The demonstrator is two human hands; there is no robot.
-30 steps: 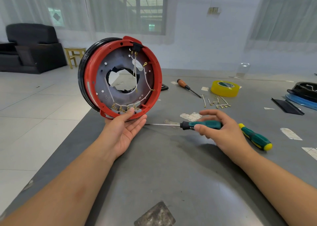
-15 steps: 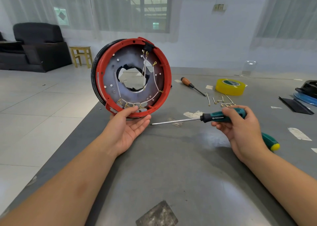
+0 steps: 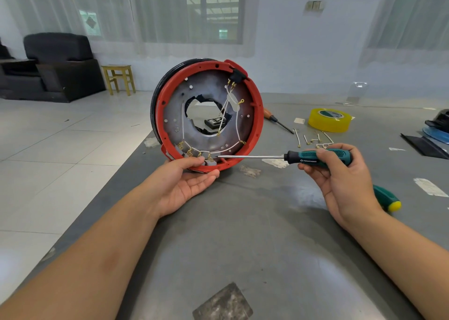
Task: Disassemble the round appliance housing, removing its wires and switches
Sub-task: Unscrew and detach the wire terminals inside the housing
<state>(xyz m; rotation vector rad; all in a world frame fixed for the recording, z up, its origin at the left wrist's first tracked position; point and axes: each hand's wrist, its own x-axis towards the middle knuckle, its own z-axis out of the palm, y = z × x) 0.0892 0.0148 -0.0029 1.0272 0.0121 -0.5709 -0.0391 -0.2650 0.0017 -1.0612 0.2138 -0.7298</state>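
The round housing [image 3: 255, 115], red-rimmed with a grey inner plate and a central hole, stands on edge on the grey table [image 3: 243, 234]. White wires [image 3: 237, 125] with brass terminals run across the plate to a black switch [image 3: 236, 77] at the top and a row of grey switches [image 3: 194, 155] along the bottom rim. My left hand [image 3: 187, 181] cradles the bottom rim, thumb on the grey switches. My right hand [image 3: 340, 174] grips a teal-handled screwdriver [image 3: 315, 158], its tip at the bottom switches.
Loose removed wires [image 3: 313, 139] lie behind my right hand. A yellow tape roll [image 3: 329, 120], an orange-handled screwdriver [image 3: 274, 118], a green-and-yellow-handled tool [image 3: 386, 199] and black and blue parts [image 3: 435, 135] sit on the right. The table's left edge runs beside the housing, above tiled floor.
My right hand lifted the teal screwdriver off the table and brought its tip to the bottom switches. The housing stays upright in my left hand.
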